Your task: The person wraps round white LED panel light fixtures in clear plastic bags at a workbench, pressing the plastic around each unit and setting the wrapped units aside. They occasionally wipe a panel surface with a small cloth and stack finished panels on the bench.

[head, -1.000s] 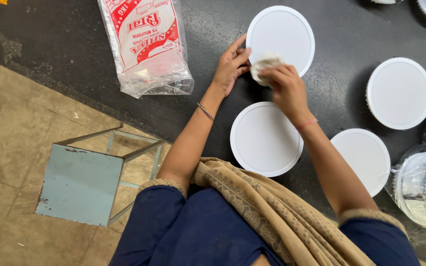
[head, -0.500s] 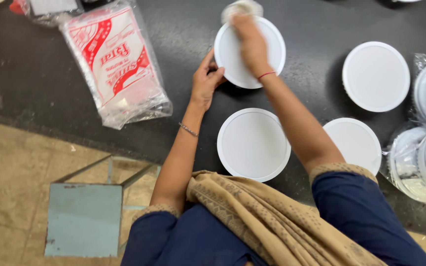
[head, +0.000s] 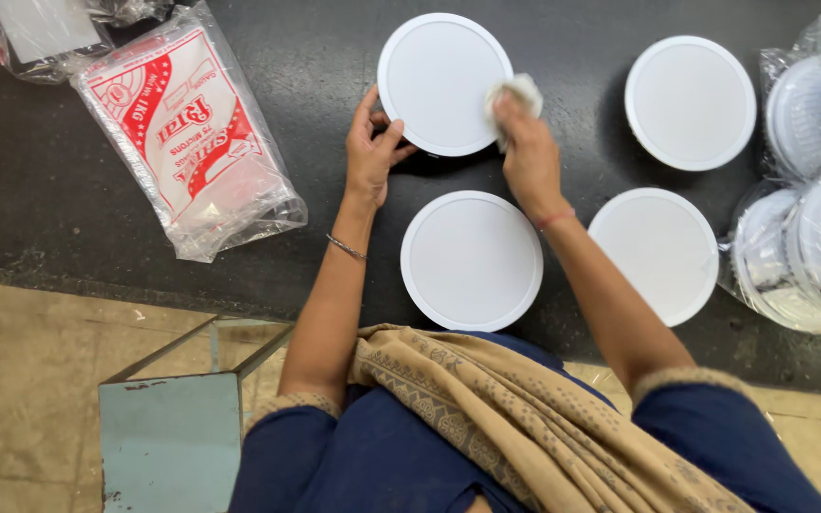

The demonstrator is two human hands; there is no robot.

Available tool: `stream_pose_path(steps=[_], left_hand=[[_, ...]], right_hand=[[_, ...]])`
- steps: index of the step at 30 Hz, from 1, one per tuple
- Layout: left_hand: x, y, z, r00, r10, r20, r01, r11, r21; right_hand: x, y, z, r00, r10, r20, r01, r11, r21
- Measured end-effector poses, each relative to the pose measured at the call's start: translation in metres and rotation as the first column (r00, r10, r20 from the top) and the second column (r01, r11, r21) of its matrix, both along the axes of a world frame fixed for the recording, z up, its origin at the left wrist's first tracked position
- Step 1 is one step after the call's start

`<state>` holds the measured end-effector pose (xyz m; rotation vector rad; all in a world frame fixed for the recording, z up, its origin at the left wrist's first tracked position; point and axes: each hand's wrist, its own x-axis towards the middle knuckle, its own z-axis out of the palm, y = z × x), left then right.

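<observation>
A round white disc (head: pixel 439 81) lies flat on the black table (head: pixel 97 237). My left hand (head: pixel 371 152) grips its lower left edge, thumb and fingers around the rim. My right hand (head: pixel 529 157) holds a small white cloth (head: pixel 515 95) pressed against the disc's right edge. A second white disc (head: pixel 472 259) lies just below it, between my forearms, untouched.
Two more white discs (head: pixel 691 102) (head: pixel 662 252) lie to the right. Several discs wrapped in clear plastic (head: pixel 810 228) stack at the right edge. A red-and-white plastic packet (head: pixel 192 142) lies at the left. A pale blue metal stool (head: pixel 173 437) stands on the tiled floor below the table.
My right hand with the cloth has moved from the disc's top edge down to its right edge. The left hand stays on the disc's left rim.
</observation>
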<state>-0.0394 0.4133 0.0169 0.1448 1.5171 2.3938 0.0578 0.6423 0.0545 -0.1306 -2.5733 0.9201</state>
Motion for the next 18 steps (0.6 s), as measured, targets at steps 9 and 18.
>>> stream_pose_path(steps=[9, 18], left_hand=[[0.005, 0.047, 0.005, 0.934, -0.324, -0.146, 0.285, 0.929, -0.236], [0.09, -0.04, 0.041, 0.917, -0.398, 0.019, 0.248, 0.532, -0.81]], right_hand=[[0.123, -0.007, 0.058, 1.0, -0.014, -0.028, 0.003, 0.933, -0.359], [0.225, 0.017, 0.087, 0.992, -0.113, 0.052, 0.122, 0.815, -0.566]])
